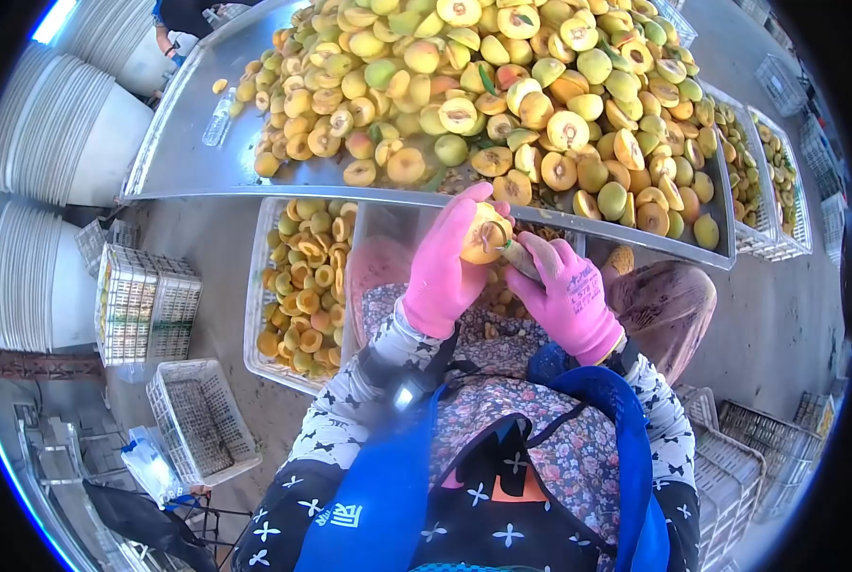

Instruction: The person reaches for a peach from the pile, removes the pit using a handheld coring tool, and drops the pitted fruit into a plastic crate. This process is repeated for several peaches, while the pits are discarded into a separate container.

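Wearing a pink glove, my left hand (437, 272) is closed around a yellow peach half (479, 243), its cut face turned toward me with the brown centre showing. My right hand (573, 303), gloved in pink too, grips a small tool with a pale handle (520, 257). The tool's tip meets the right side of the peach's cut face; its exact kind is hidden by my fingers. Both hands are over my lap, just below the near edge of a metal table (349, 195) heaped with halved and whole peaches (426, 86).
A white crate of peach halves (302, 296) stands left of my legs. More filled crates (774, 181) are at the table's right end. Plastic crates (202, 419) and stacked white tubs (44, 276) stand at left. A plastic bottle (219, 119) lies on the table. Another person's arm (166, 43) shows at top left.
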Tool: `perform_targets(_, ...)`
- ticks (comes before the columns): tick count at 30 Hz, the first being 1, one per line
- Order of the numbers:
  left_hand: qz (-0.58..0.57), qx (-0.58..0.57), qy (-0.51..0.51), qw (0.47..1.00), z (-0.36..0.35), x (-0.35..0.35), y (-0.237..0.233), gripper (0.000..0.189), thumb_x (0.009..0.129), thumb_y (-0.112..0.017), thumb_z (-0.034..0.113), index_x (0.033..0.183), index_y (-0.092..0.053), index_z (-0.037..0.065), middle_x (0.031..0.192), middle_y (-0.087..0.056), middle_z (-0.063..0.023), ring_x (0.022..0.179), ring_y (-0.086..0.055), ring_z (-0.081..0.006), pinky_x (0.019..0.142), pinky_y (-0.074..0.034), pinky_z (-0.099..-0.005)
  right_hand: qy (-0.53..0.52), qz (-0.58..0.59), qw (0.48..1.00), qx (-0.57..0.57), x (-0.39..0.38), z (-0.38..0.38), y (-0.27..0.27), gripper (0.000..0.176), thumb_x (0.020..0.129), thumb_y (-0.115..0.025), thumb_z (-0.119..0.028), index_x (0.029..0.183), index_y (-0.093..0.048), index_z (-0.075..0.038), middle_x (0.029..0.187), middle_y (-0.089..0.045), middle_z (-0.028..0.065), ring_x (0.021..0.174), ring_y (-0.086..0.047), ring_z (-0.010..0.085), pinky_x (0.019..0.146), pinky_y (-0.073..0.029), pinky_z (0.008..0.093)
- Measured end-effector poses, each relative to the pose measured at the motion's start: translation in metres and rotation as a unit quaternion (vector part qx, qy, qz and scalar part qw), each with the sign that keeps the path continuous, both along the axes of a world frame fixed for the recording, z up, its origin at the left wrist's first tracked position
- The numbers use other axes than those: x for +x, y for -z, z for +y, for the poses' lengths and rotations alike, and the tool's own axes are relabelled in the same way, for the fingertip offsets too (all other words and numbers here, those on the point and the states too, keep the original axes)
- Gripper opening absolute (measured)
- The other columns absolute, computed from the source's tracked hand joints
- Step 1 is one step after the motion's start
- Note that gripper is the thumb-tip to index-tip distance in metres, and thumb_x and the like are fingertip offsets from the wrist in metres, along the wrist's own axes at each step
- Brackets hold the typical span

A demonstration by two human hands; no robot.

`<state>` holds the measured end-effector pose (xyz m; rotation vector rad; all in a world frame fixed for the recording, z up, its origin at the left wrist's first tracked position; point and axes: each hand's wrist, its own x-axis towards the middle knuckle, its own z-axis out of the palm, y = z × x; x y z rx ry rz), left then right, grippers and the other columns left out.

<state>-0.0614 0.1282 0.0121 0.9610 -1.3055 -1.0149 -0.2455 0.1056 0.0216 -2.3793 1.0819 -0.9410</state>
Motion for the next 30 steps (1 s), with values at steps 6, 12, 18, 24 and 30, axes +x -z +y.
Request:
perform_targets(6, 0.055, 0.054, -0.005, 0.997, -0.003, -0.006, -0.002, 0.043, 0.101, -0.053, 0.017, 0.139, -0.044, -0.002, 0.119, -0.061, -0.0152, 0.110, -0.061, -0.0231, 0.097, -0.049, -0.0368, -0.042, 0.065, 0.997, -0.011, -0.004, -0.006, -0.003, 0.038, 0.086, -0.071, -0.024, 0.118, -0.058, -0.008, 0.088, -0.062, 0.0140, 0.077, -0.066, 0.0331, 0.062, -0.052, 0.0439)
perform_targets(12, 0.345, 0.195, -0.016, 0.918, -0.004, -0.017, 0.006, 0.035, 0.098, -0.058, 0.019, 0.129, -0.054, 0.002, 0.111, -0.063, -0.0137, 0.099, -0.063, -0.0234, 0.087, -0.054, -0.0365, -0.068, 0.026, 0.994, 0.084, -0.003, 0.002, 0.016, 0.034, 0.085, -0.073, -0.023, 0.108, -0.056, -0.004, 0.087, -0.064, 0.0165, 0.079, -0.065, 0.0377, 0.064, -0.052, 0.0450)
perform_targets(18, 0.296, 0.216, -0.084, 0.927, -0.011, -0.023, -0.004, 0.035, 0.099, -0.059, 0.029, 0.120, -0.060, 0.001, 0.103, -0.066, -0.0139, 0.091, -0.065, -0.0228, 0.080, -0.057, -0.0371, -0.075, -0.135, 0.935, 0.318, 0.008, 0.015, 0.022, 0.028, 0.088, -0.070, -0.020, 0.102, -0.055, -0.002, 0.072, -0.062, 0.0127, 0.061, -0.062, 0.0308, 0.055, -0.049, 0.0373)
perform_targets(24, 0.184, 0.141, -0.158, 0.960, -0.017, -0.036, 0.011, 0.041, 0.101, -0.057, 0.038, 0.110, -0.063, -0.002, 0.091, -0.068, -0.0119, 0.078, -0.067, -0.0202, 0.068, -0.057, -0.0320, -0.078, -0.269, 0.673, 0.685, 0.011, 0.014, -0.002, 0.023, 0.088, -0.067, -0.018, 0.098, -0.054, -0.001, 0.071, -0.057, 0.0052, 0.046, -0.051, 0.0143, 0.042, -0.040, 0.0287)
perform_targets(30, 0.151, 0.295, -0.127, 0.935, -0.019, -0.031, 0.022, 0.038, 0.100, -0.059, 0.034, 0.100, -0.067, -0.003, 0.087, -0.068, -0.0093, 0.073, -0.065, -0.0151, 0.065, -0.054, -0.0291, -0.087, -0.238, 0.688, 0.680, 0.001, 0.018, 0.016, 0.015, 0.090, -0.059, -0.014, 0.096, -0.055, -0.001, 0.061, -0.053, 0.0005, 0.042, -0.047, 0.0100, 0.038, -0.035, 0.0255)
